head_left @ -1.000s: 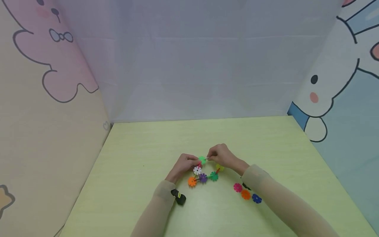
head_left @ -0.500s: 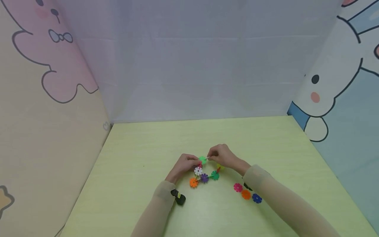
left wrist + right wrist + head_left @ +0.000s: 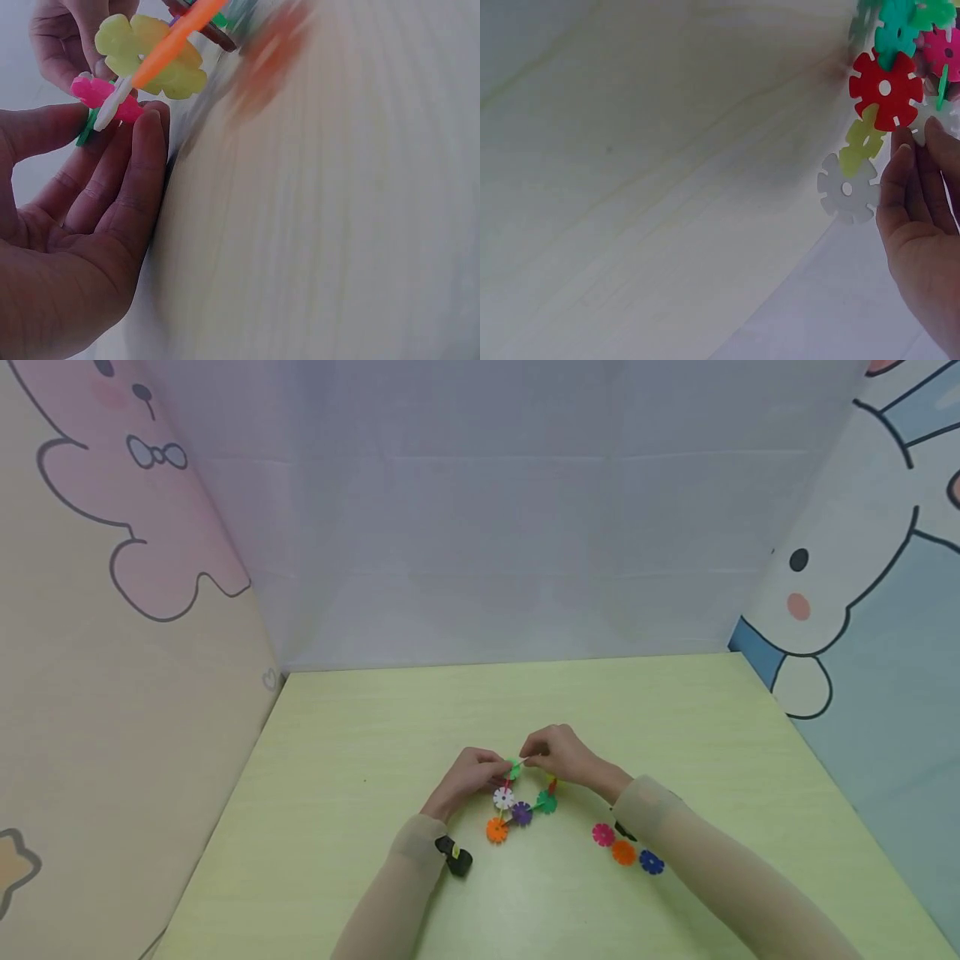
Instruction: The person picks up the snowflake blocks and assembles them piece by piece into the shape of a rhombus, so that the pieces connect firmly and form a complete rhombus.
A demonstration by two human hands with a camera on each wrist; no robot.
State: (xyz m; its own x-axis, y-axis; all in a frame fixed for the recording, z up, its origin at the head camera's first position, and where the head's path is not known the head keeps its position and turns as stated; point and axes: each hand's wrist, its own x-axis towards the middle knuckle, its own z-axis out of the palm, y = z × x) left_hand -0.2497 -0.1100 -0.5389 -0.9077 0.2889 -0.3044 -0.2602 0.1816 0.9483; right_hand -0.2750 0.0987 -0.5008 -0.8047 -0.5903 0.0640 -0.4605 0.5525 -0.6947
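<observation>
A chain of interlocking plastic snowflake discs hangs between both hands. My left hand (image 3: 468, 779) pinches the light green disc (image 3: 515, 770) at one point of the chain, thumb against fingertips. From there hang a white disc (image 3: 503, 797), an orange disc (image 3: 497, 830), a purple disc (image 3: 522, 812) and a green disc (image 3: 547, 802). My right hand (image 3: 564, 755) pinches a white disc (image 3: 936, 114) edge-on against the light green one. In the right wrist view, a red disc (image 3: 900, 86), a yellow disc (image 3: 864, 140) and another white disc (image 3: 847, 201) sit beside the right fingers. Fingers partly cover the joint.
Loose on the table (image 3: 360, 727), near the right forearm, lie a pink disc (image 3: 603, 835), an orange disc (image 3: 623, 852) and a blue disc (image 3: 651, 862). A white backdrop (image 3: 480, 552) stands behind the table, with patterned panels at both sides.
The hanging orange, purple and white discs have shifted slightly right and down. The light green disc has turned more edge-on, and my right fingers have moved slightly left towards it.
</observation>
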